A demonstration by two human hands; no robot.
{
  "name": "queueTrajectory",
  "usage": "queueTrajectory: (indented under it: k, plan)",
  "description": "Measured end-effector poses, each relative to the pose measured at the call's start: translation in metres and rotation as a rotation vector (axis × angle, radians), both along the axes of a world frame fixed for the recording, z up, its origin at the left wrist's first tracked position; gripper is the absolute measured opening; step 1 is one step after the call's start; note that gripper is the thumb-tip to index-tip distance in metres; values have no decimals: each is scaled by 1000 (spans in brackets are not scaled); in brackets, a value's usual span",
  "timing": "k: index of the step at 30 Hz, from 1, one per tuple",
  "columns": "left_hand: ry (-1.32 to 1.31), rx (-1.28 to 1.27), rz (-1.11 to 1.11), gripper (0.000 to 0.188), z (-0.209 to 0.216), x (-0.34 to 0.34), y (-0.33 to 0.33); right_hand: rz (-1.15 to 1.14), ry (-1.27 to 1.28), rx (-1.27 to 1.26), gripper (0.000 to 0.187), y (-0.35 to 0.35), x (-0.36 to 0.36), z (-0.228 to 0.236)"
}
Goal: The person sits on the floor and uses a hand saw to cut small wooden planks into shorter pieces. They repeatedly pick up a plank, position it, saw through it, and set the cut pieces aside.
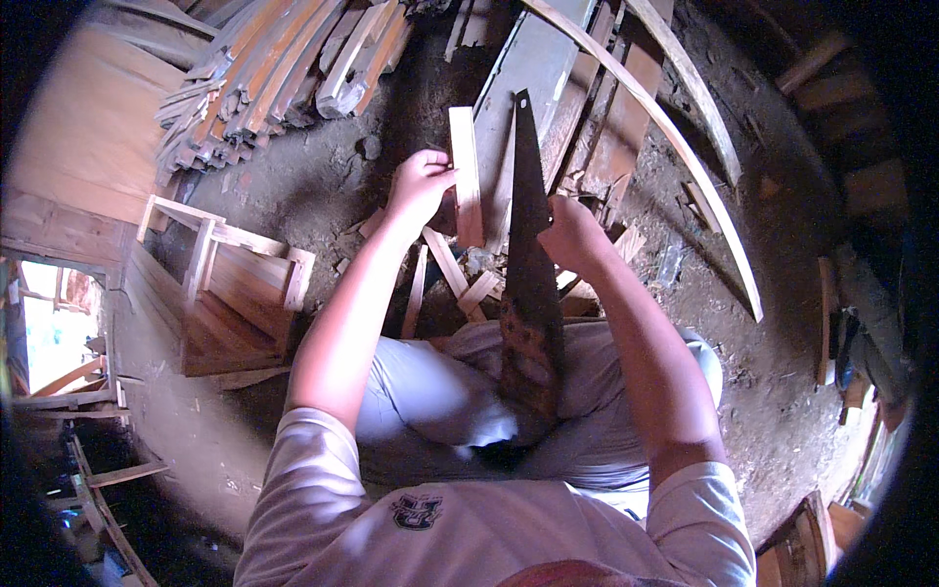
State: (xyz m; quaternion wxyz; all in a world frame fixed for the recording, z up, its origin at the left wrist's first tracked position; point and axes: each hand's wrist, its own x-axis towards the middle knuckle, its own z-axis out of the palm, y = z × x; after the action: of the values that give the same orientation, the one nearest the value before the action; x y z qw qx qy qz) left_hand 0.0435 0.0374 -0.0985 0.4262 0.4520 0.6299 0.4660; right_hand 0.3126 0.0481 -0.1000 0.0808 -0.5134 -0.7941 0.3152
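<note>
- My left hand point(419, 186) is closed around a short wooden slat point(466, 176), holding it upright above the scraps on the dirt floor point(323, 186).
- My right hand point(572, 233) grips the hand saw point(528, 264), its blade just beside the slat.
- The teeth could jump and nick my left fingers, since only my grip steadies the slat.

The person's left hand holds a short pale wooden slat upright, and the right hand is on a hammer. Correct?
Not quite. The right hand is on a handsaw, not a hammer; the head view shows its long dark blade. The left hand does hold the pale slat.
</note>
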Motion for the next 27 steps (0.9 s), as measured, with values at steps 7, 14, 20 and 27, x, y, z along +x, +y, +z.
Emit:
queueTrajectory:
  k: [7,14,20,27]
  plan:
    - [381,36,-12,36,9,23,64,-331,321,30,39,16,40,70]
    - [765,10,-89,24,-17,2,88,-405,734,102,50,29,127,150]
    - [884,32,-74,28,-15,21,88,-754,773,434,24,47,178,149]
    - [673,170,277,25,-4,-27,55,-868,563,626,16,72,201,117]
